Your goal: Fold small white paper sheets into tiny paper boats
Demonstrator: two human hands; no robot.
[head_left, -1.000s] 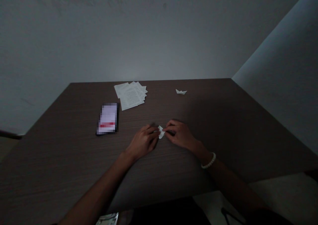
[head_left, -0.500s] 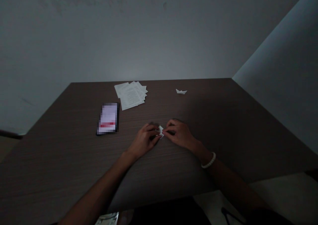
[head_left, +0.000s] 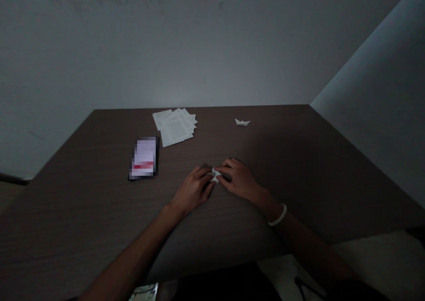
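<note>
Between my two hands, over the middle of the table, is a small folded piece of white paper. My left hand grips its left side with bent fingers, the thumb below. From the right, my right hand holds it between thumb and forefinger, which stand a little apart on the paper. A pale beaded bracelet circles the right wrist. My fingertips cover part of the paper, so its full shape is hidden. Farther back stands a small white paper boat.
Several printed sheets lie fanned out at the back left of the dark wooden table. In front of them rests a tablet or phone with a blurred screen. A grey wall rises behind the table, and another slants along the right.
My right forefinger and thumb have spread from a pinch to two separate spots on the paper. The paper's visible shape has shifted slightly. My left hand stays nearly in place.
</note>
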